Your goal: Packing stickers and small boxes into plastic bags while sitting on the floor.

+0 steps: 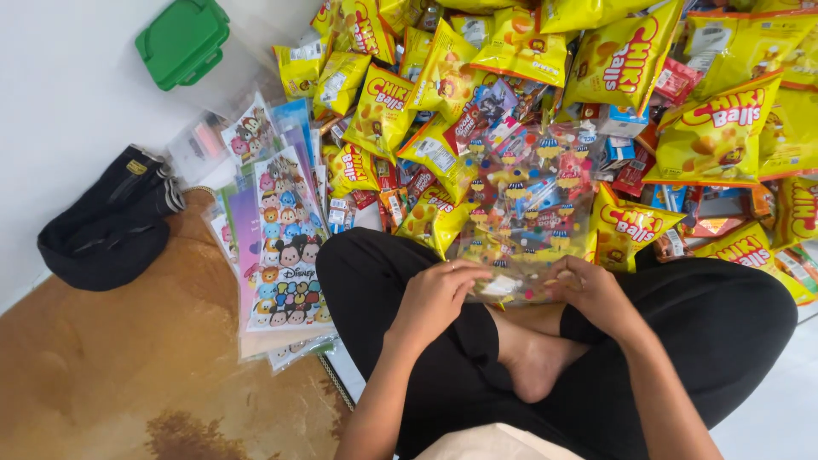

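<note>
Item in hand: one clear plastic goodie bag (528,217) printed with small coloured dots and figures, filled with assorted snack packets, lying against the person's crossed legs with its near end between the two hands. Left hand (434,294): fingers curled together and pinched on the bag's near-left corner. Right hand (592,290): fingers bent and closed on the bag's near-right edge, touching it. Seated person: black trousers, legs folded, one bare foot (532,362) showing between the knees. Behind and around the bag: a large heap of yellow snack bags (716,128), overlapping one another, with small red and blue packets (673,81) scattered among them. To the person's left: a fanned stack of flat cartoon-printed plastic bags (285,247), lying partly on a brown patterned rug (128,366). Further left: a black fabric pouch (111,226) on the white floor. Far upper left: a clear storage box with a green lid (183,38), well apart from the hands.
</note>
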